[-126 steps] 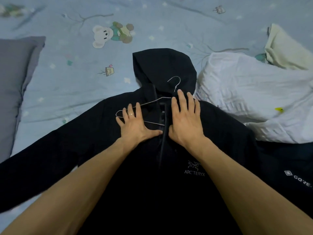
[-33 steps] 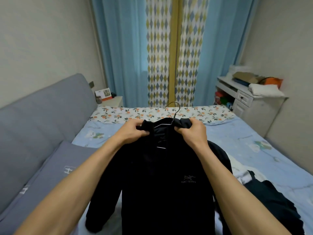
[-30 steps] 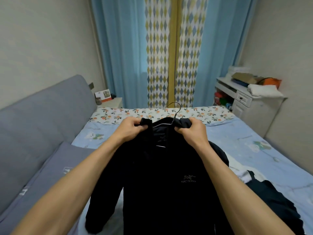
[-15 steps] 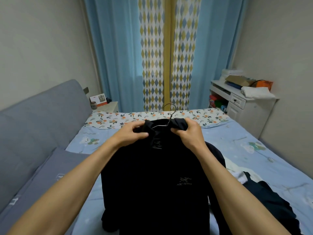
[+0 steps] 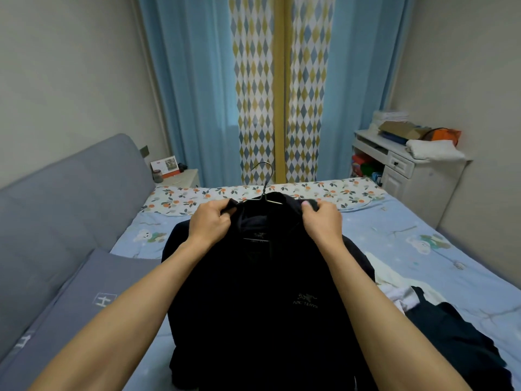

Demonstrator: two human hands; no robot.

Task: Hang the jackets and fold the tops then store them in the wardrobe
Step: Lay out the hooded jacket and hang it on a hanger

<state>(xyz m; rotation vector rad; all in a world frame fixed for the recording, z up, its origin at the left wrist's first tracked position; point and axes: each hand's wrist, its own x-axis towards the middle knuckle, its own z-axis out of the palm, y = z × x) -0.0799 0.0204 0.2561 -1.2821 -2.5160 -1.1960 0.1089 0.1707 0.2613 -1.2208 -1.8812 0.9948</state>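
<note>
A black hooded jacket (image 5: 253,300) hangs upright in front of me on a thin wire hanger (image 5: 263,182), whose hook sticks up above the collar. My left hand (image 5: 210,221) grips the jacket's left shoulder at the collar. My right hand (image 5: 321,221) grips the right shoulder in the same way. The jacket's lower part hangs down over the bed (image 5: 423,249). Behind it to the right lie a white top (image 5: 394,289) and a dark garment (image 5: 456,342) on the sheet.
A grey padded headboard (image 5: 64,204) and a grey pillow (image 5: 84,306) are on the left. Blue and diamond-patterned curtains (image 5: 270,88) hang at the far end. A white desk (image 5: 408,170) with boxes and a towel stands at the right; a small nightstand (image 5: 180,176) at the left.
The jacket has gone from lying flat on the bed to hanging upright between both hands. Over the last second my hands spread a little wider along the shoulders.
</note>
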